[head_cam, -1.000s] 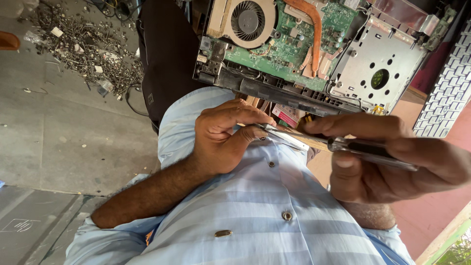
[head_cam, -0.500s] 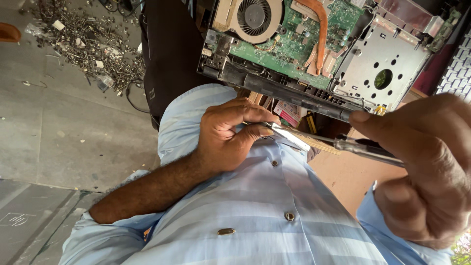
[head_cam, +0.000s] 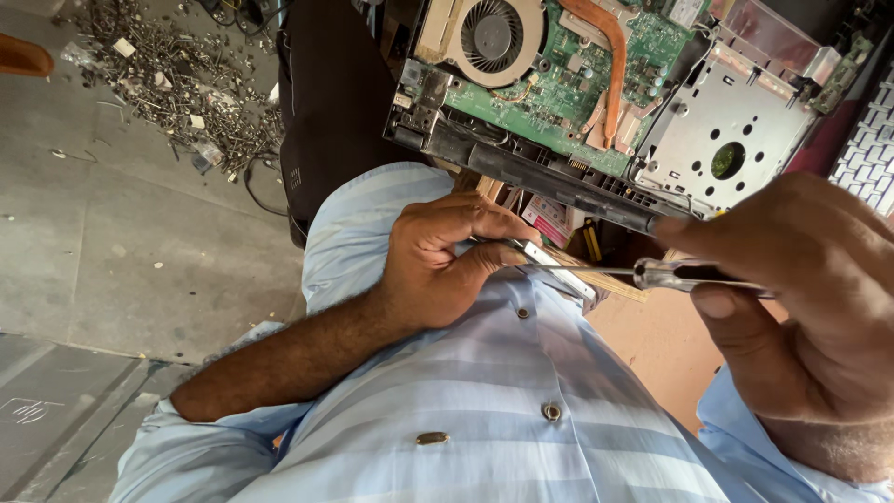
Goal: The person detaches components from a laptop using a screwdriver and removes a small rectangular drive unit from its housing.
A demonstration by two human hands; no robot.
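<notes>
My left hand [head_cam: 442, 265] is closed around a small flat silver metal part [head_cam: 551, 265], held against my light blue striped shirt. My right hand [head_cam: 805, 307] grips a screwdriver [head_cam: 652, 274]; its thin shaft points left and its tip meets the silver part. Beyond both hands lies an opened laptop base [head_cam: 596, 102] with a green circuit board, a round cooling fan [head_cam: 492, 35], a copper heat pipe and a silver drive bay [head_cam: 731, 140].
A heap of small screws and metal scraps [head_cam: 172, 79] lies on the grey concrete floor at the upper left. A black bag or case [head_cam: 331, 112] stands beside the laptop. Part of a keyboard [head_cam: 871, 149] shows at the right edge.
My right hand has moved nearer to the camera and now looks larger at the right. The screwdriver stays on the silver part, and my left hand has kept its hold.
</notes>
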